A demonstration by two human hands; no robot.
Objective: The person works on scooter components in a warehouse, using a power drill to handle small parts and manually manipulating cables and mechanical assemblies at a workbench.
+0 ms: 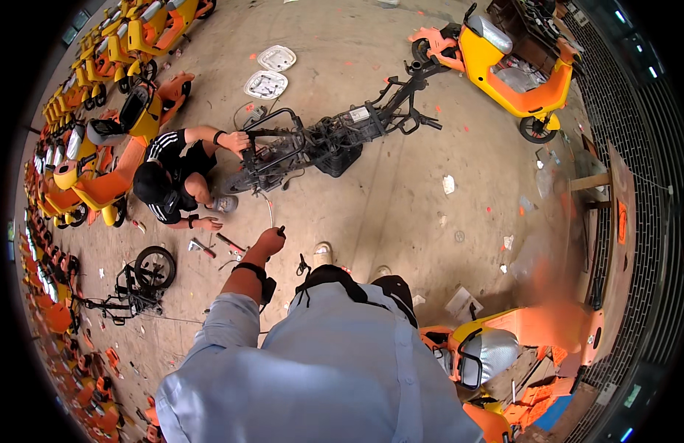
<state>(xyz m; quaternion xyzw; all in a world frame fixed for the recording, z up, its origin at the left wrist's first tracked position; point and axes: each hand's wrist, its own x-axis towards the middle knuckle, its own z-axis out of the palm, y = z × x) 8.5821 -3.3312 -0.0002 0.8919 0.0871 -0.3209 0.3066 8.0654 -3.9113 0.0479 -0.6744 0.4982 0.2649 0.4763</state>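
Note:
My left hand (270, 241) is closed, reaching forward over the concrete floor. A short black-ended object (281, 231) pokes out of its fist; most of it is hidden. Just beyond the fist, a thin pale rod or cable (270, 212) runs toward the stripped black scooter frame (342, 133), which lies bare of its panels. A crouching person in black (168, 177) has one hand on this frame and the other low beside red-handled tools (202, 247) on the floor. My right hand cannot be seen.
Yellow-orange scooters (157, 29) crowd the left side; another scooter (504, 66) stands far right. A loose wheel assembly (154, 267) lies at left. Two white panels (267, 84) rest behind the frame. An orange panel (504, 320) and blurred patch lie right, near a wooden table (620, 244).

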